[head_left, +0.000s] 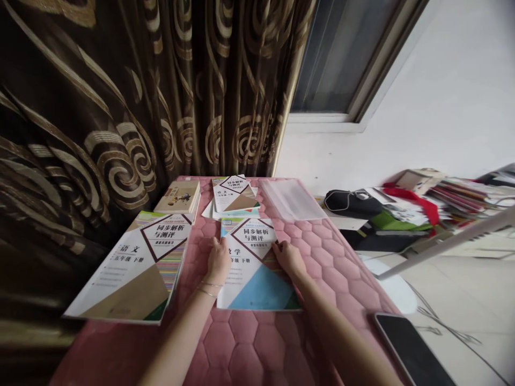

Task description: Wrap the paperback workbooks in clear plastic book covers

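Note:
A white-and-blue maths workbook (259,289) lies on the pink hexagon-patterned tabletop (255,338), its cover facing up. My left hand (219,261) is closed on its left edge, with the thumb on the cover. On the opposite edge my right hand (288,258) grips it too, fingers curled and partly hidden. To the left is a larger-looking white-and-brown Chinese workbook (129,300). Beyond the maths workbook, a smaller-looking workbook (233,199) rests on other papers near the far edge.
A tan-covered book stack (177,197) stands at the far left, and translucent sheets (293,199) at the far right. A dark-screened tablet or phone (412,348) lies at the near right. Patterned curtains (193,96) hang behind; books, a black case (352,206) and cables are off to the right.

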Tool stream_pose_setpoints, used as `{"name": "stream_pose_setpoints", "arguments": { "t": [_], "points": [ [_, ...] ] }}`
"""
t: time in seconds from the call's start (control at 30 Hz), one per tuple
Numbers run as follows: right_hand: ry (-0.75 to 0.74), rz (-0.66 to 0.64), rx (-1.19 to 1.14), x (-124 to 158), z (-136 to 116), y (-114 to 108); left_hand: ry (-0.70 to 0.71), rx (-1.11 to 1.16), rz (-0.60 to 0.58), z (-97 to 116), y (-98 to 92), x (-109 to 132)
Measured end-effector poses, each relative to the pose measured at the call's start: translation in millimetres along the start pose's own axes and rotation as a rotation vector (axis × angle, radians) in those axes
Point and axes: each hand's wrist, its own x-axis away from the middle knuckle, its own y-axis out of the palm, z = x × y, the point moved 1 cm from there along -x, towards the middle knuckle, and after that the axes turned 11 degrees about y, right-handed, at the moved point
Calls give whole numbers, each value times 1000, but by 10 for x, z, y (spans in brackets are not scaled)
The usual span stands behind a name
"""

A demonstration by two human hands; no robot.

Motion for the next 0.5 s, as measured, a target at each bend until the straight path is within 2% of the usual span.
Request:
{"name": "stream_pose_setpoints", "arguments": {
  "t": [0.13,0.3,0.4,0.5],
  "points": [
    [6,19,-18,42,-6,-12,27,-66,-19,26,-24,7],
    [11,56,-30,90,32,13,106,-205,70,-4,-113,90],
    [-132,138,-52,208,134,18,323,-115,80,10,-146,319],
    [-376,273,-38,541,256,50,596,94,7,54,-174,696]
  ]
}}
